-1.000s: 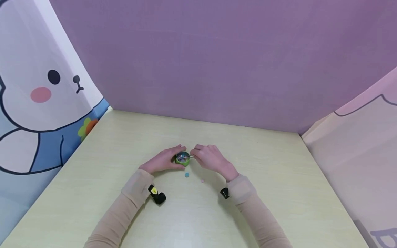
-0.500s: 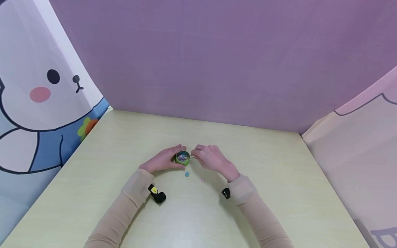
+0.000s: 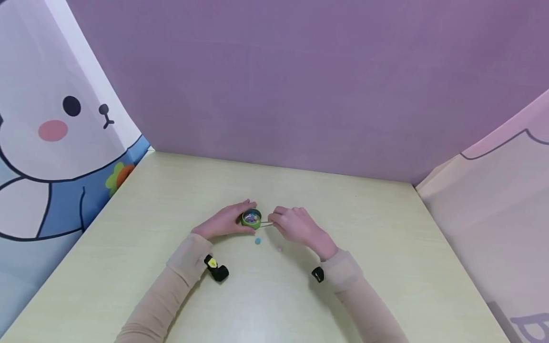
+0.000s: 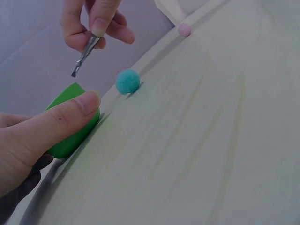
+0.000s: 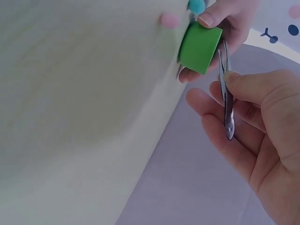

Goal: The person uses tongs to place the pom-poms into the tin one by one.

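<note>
My left hand (image 3: 225,221) holds a small round green cup (image 5: 200,49) on the table, with the thumb on one side and fingers on the other. Several small coloured balls show inside it in the head view. Just right of the cup, my right hand (image 3: 297,227) pinches metal tweezers (image 5: 225,93) between thumb and fingers. The tips point toward the cup's mouth, slightly apart, with nothing between them. On the table in front of the cup lies a teal pom-pom (image 4: 127,81). A smaller pink pom-pom (image 5: 169,20) sits farther to the right.
The pale wooden table (image 3: 180,181) backs onto a purple curtain (image 3: 274,85). A cartoon-printed cloth (image 3: 51,157) hangs at the left and a pale pink one (image 3: 506,209) at the right. Black wrist cameras are strapped under both sleeves.
My right hand has drawn the tweezers back from inside the cup, moving right and slightly nearer. More of the tweezers shows now. My left hand and the pom-poms on the table have stayed put.
</note>
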A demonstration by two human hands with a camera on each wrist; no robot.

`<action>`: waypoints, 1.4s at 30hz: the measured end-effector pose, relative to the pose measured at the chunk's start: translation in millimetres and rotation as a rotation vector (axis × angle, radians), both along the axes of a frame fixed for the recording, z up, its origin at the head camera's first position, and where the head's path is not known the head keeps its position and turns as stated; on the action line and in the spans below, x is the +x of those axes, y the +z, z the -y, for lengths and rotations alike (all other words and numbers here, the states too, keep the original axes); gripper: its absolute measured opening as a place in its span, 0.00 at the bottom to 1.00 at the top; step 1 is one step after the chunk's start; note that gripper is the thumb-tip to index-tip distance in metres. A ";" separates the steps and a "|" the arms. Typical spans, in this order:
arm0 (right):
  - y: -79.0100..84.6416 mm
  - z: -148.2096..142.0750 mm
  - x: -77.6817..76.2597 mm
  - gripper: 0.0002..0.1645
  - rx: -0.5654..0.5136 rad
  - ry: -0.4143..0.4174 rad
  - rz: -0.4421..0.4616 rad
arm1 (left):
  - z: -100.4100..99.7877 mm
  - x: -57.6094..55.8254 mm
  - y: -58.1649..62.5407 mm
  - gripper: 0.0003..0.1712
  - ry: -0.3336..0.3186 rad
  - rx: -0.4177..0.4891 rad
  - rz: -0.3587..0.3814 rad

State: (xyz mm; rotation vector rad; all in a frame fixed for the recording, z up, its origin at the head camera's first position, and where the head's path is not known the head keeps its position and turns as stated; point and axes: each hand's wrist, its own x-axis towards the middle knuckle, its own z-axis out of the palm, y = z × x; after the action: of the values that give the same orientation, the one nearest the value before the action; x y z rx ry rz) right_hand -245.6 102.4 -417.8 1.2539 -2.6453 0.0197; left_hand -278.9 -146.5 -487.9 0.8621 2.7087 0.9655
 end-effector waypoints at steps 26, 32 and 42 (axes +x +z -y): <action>-13.8 -34.3 36.9 0.05 -0.050 0.025 -0.054 | 5.6 0.6 -2.2 0.53 0.008 -0.011 -0.014; -15.3 -40.3 44.9 0.05 -0.043 0.011 -0.039 | 5.5 2.2 0.0 0.53 0.009 -0.009 -0.014; -16.3 -44.2 49.6 0.05 0.004 -0.006 0.004 | 5.7 2.5 0.5 0.52 0.009 -0.017 -0.021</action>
State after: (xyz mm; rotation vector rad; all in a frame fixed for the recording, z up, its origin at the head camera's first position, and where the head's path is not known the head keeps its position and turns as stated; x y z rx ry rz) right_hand -196.0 146.7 -434.2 1.2483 -2.6538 0.0160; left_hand -276.4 -152.2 -487.4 0.8625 2.7360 0.9397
